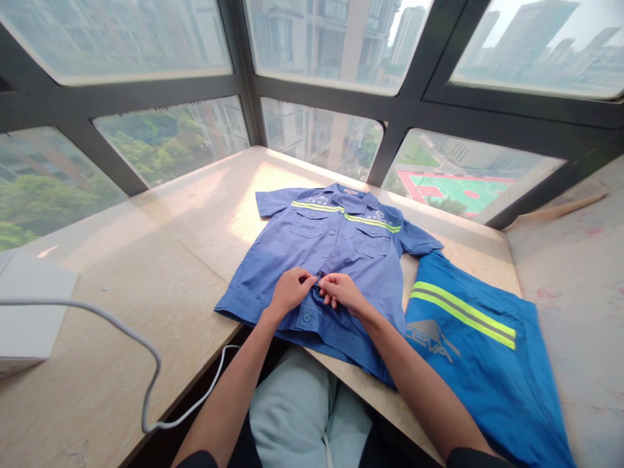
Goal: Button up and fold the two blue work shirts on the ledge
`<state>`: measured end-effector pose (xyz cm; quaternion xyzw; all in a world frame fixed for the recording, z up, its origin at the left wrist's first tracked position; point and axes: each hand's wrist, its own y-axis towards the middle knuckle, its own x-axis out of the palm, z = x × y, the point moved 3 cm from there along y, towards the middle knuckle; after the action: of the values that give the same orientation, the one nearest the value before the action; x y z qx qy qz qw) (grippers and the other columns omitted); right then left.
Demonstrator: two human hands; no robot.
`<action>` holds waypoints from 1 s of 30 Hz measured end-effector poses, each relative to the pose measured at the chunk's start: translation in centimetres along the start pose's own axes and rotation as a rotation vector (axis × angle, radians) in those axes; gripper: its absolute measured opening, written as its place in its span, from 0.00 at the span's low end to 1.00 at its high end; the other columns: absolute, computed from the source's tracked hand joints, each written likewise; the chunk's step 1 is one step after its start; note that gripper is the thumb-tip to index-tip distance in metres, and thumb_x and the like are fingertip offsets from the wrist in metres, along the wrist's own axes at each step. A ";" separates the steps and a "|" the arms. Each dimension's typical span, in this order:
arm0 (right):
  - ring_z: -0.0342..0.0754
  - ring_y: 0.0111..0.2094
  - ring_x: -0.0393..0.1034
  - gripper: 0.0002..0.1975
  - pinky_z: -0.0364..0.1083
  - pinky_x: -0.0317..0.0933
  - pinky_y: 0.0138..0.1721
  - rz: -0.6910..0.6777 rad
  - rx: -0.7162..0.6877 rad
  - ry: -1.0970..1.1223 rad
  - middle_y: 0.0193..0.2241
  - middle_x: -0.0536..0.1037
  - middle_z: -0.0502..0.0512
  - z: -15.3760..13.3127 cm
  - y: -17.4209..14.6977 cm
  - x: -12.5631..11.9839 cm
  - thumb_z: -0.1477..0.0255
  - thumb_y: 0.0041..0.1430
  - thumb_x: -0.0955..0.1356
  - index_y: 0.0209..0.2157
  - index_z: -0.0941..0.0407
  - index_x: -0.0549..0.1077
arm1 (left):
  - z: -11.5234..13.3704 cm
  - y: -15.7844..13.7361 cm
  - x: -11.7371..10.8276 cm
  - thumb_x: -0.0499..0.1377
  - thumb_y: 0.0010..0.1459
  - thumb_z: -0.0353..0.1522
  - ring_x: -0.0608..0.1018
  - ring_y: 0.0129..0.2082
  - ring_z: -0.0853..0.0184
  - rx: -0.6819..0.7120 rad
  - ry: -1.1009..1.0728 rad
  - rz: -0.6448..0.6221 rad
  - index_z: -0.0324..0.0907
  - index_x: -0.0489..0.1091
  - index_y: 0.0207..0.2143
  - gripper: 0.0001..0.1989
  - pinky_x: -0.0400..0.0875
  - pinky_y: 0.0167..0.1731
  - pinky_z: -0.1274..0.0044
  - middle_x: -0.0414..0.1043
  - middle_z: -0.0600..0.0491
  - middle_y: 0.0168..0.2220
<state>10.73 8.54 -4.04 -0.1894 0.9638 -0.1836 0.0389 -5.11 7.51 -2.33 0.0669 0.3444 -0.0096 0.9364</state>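
Observation:
A blue short-sleeved work shirt [292, 250] lies front up on the ledge, its collar pointing toward the window. Yellow-green reflective stripes cross its chest above two flap pockets. Along the front placket, my left hand [291, 290] and my right hand [344, 290] meet with fingertips pinched on the cloth, lifting it a little. Whether a button sits between the fingers is hidden. Buttons show above the hands, and a bottom button [307, 318] shows on the hem just below them.
To the right lies a brighter blue garment [468, 370] with a reflective stripe, touching the shirt's sleeve. A white box [34, 305] stands at the left, with a grey-white cable [156, 364] looping past the ledge's front edge. Windows [322, 133] border the pale stone ledge [185, 260].

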 end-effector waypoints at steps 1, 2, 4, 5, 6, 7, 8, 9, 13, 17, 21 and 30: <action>0.36 0.13 0.63 0.09 0.36 0.53 0.11 0.002 -0.001 -0.005 0.19 0.75 0.48 0.0 0.0 0.0 0.70 0.54 0.69 0.22 0.57 0.70 | -0.1 0.0 0.1 0.59 0.58 0.36 0.76 0.32 0.65 -0.009 -0.001 0.006 0.42 0.76 0.27 0.10 0.66 0.36 0.75 0.77 0.52 0.30; 0.36 0.13 0.63 0.09 0.35 0.53 0.11 0.004 -0.003 -0.007 0.19 0.75 0.47 0.0 0.0 0.1 0.70 0.53 0.69 0.22 0.57 0.70 | -0.1 0.0 0.1 0.59 0.57 0.36 0.76 0.32 0.65 -0.013 0.002 0.012 0.42 0.76 0.27 0.10 0.66 0.36 0.75 0.77 0.52 0.30; 0.36 0.12 0.62 0.09 0.35 0.53 0.11 0.005 -0.009 -0.005 0.17 0.74 0.47 -0.1 0.0 0.1 0.70 0.53 0.69 0.22 0.57 0.70 | -0.1 0.0 0.2 0.59 0.57 0.36 0.76 0.33 0.65 -0.019 0.002 0.021 0.42 0.76 0.27 0.10 0.66 0.36 0.75 0.77 0.52 0.30; 0.36 0.12 0.62 0.09 0.35 0.53 0.11 0.005 -0.011 -0.003 0.17 0.74 0.46 -0.1 0.0 0.1 0.70 0.53 0.69 0.22 0.57 0.69 | -0.1 0.0 0.3 0.58 0.57 0.36 0.76 0.33 0.65 -0.027 -0.002 0.022 0.42 0.76 0.27 0.10 0.66 0.36 0.75 0.77 0.52 0.29; 0.36 0.12 0.62 0.09 0.35 0.53 0.11 0.004 -0.012 -0.003 0.16 0.74 0.46 -0.1 0.0 0.1 0.70 0.53 0.69 0.22 0.57 0.69 | 0.0 0.0 0.3 0.58 0.57 0.36 0.75 0.32 0.65 -0.037 -0.007 0.022 0.42 0.76 0.27 0.10 0.66 0.36 0.75 0.77 0.52 0.29; 0.35 0.12 0.61 0.09 0.35 0.53 0.11 0.003 -0.012 -0.004 0.16 0.73 0.46 -0.1 0.0 0.1 0.70 0.53 0.68 0.22 0.57 0.69 | 0.0 0.0 0.4 0.58 0.57 0.36 0.75 0.32 0.65 -0.049 -0.011 0.024 0.42 0.76 0.27 0.10 0.66 0.36 0.75 0.77 0.52 0.29; 0.35 0.12 0.61 0.09 0.35 0.53 0.11 0.003 -0.011 -0.005 0.16 0.73 0.46 -0.1 0.0 0.1 0.70 0.53 0.68 0.22 0.57 0.69 | 0.0 -0.1 0.4 0.58 0.57 0.36 0.75 0.32 0.65 -0.060 -0.014 0.029 0.42 0.76 0.26 0.11 0.65 0.36 0.75 0.77 0.52 0.29; 0.35 0.12 0.61 0.09 0.35 0.53 0.11 0.005 -0.011 -0.006 0.16 0.73 0.46 0.0 0.0 0.0 0.70 0.53 0.68 0.22 0.57 0.69 | 0.0 -0.1 0.5 0.58 0.57 0.36 0.75 0.32 0.65 -0.069 -0.014 0.035 0.42 0.76 0.26 0.11 0.65 0.35 0.75 0.77 0.52 0.29; 0.36 0.13 0.62 0.09 0.34 0.53 0.10 0.022 -0.013 -0.007 0.17 0.74 0.47 0.1 0.1 0.0 0.70 0.52 0.69 0.21 0.57 0.69 | -0.1 -0.3 0.7 0.58 0.57 0.35 0.75 0.31 0.66 -0.099 -0.015 0.074 0.41 0.75 0.25 0.11 0.65 0.35 0.75 0.76 0.52 0.28; 0.37 0.13 0.64 0.09 0.35 0.53 0.10 0.038 -0.009 -0.014 0.18 0.75 0.47 0.1 0.2 0.1 0.70 0.52 0.69 0.21 0.56 0.69 | -0.1 -0.6 1.0 0.58 0.57 0.35 0.74 0.31 0.66 -0.121 -0.034 0.112 0.41 0.74 0.25 0.11 0.65 0.35 0.75 0.76 0.52 0.28; 0.37 0.13 0.64 0.09 0.35 0.53 0.10 0.041 0.001 -0.017 0.17 0.73 0.46 0.0 0.1 0.2 0.71 0.52 0.68 0.20 0.56 0.69 | 0.0 -0.8 1.2 0.58 0.57 0.34 0.74 0.30 0.66 -0.112 -0.050 0.140 0.40 0.73 0.24 0.10 0.64 0.34 0.75 0.74 0.52 0.27; 0.37 0.14 0.65 0.09 0.35 0.54 0.11 0.015 0.002 -0.001 0.17 0.73 0.46 0.2 0.1 -0.1 0.72 0.52 0.69 0.21 0.56 0.69 | -0.6 -0.8 1.3 0.58 0.57 0.29 0.74 0.32 0.65 -0.120 0.022 0.181 0.42 0.72 0.25 0.08 0.65 0.36 0.75 0.74 0.52 0.29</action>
<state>10.84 8.63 -4.25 -0.1820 0.9651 -0.1840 0.0410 -4.61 6.81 -3.72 0.0418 0.3472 0.0964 0.9319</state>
